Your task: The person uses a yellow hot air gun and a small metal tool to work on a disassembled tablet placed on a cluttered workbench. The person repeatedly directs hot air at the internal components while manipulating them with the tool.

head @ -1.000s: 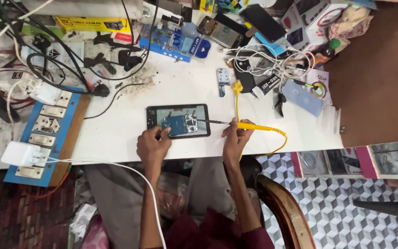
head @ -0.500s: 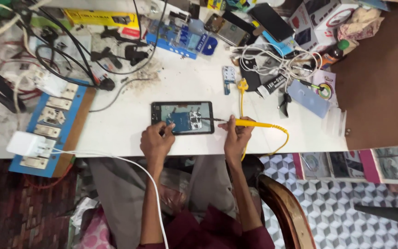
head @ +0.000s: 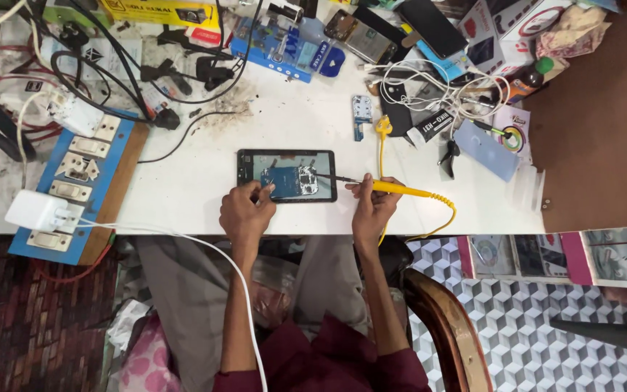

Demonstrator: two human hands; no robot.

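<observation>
Right, my left hand (head: 244,213) sits at seven o'clock of the opened tablet (head: 287,175), fingers curled with the tips pressing its lower left edge. The tablet lies flat mid-table (head: 183,196), its blue circuit board (head: 290,181) showing. My right hand (head: 373,205), at four o'clock, pinches the yellow soldering iron (head: 393,189), tip reaching the board's right side. Its coiled yellow cord (head: 445,210) trails toward three o'clock.
</observation>
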